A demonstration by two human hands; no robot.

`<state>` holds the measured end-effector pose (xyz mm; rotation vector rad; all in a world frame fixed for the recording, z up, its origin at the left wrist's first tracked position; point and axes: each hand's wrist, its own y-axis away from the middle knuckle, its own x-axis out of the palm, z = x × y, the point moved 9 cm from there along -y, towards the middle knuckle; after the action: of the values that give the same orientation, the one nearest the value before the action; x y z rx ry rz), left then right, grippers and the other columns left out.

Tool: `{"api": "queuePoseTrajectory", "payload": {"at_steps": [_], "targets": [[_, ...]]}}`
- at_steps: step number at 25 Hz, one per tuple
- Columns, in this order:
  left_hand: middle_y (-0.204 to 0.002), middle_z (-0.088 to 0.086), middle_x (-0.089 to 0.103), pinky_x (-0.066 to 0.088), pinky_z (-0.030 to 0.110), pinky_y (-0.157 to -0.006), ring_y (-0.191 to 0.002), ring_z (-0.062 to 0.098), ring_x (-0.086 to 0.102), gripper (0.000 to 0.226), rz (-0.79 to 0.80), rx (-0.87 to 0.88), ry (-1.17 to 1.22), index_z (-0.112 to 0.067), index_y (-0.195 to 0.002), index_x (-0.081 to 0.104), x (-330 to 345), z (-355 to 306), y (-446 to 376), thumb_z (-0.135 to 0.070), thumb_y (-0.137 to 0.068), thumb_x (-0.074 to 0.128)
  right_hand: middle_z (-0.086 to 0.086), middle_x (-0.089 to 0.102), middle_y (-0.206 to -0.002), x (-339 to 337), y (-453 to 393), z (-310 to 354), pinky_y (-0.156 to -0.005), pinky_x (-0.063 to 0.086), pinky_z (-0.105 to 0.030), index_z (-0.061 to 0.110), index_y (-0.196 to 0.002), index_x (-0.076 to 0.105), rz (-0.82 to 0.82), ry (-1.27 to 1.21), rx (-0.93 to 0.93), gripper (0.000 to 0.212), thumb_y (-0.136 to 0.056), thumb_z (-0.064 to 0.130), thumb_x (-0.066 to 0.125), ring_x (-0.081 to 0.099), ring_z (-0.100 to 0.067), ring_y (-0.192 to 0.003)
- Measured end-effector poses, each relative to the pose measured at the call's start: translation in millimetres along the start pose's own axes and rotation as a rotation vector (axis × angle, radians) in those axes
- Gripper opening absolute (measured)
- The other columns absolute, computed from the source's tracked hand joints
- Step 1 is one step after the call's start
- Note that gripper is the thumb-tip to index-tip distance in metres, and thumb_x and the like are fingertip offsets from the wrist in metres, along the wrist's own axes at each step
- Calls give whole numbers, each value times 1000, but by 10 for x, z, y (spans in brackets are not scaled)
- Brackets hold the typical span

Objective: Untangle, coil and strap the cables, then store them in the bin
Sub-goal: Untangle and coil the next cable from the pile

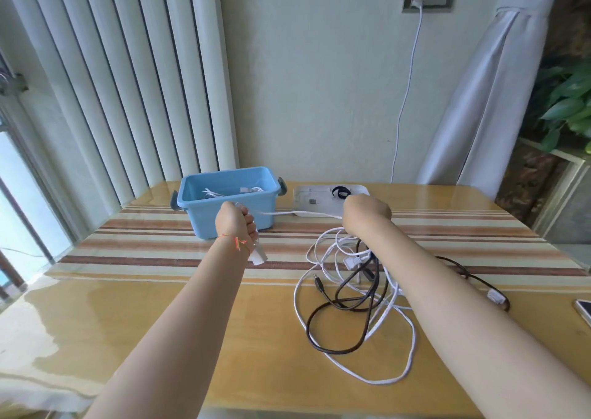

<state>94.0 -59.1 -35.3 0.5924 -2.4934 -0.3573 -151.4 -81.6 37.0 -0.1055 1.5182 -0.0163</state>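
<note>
My left hand point(236, 225) grips one end of a white cable point(300, 214), whose plug point(258, 256) hangs below the fist. The cable runs taut to my right hand point(366, 212), which grips it above a tangle of white and dark cables point(355, 290) lying on the table. Part of the tangle is lifted towards my right hand. A blue bin point(228, 199) stands behind my left hand with white cables inside it.
A white lid point(331, 199) with a black strap on it lies right of the bin. A phone point(583, 310) sits at the table's right edge. A white cord point(406, 98) hangs from a wall socket. Blinds and a curtain stand behind.
</note>
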Motion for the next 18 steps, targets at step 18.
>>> {"api": "queuePoseTrajectory", "payload": {"at_steps": [18], "targets": [[-52,-8,15,11,19,-35,-37,7,13,42,616,-139,-308,-24,-65,27,663,331,303,-33,-104,40,-3,64,-124,137,11,541,-88,46,-27,15,-122,62,160,-577,-333,28,-100,26,49,59,-17,-108]]}}
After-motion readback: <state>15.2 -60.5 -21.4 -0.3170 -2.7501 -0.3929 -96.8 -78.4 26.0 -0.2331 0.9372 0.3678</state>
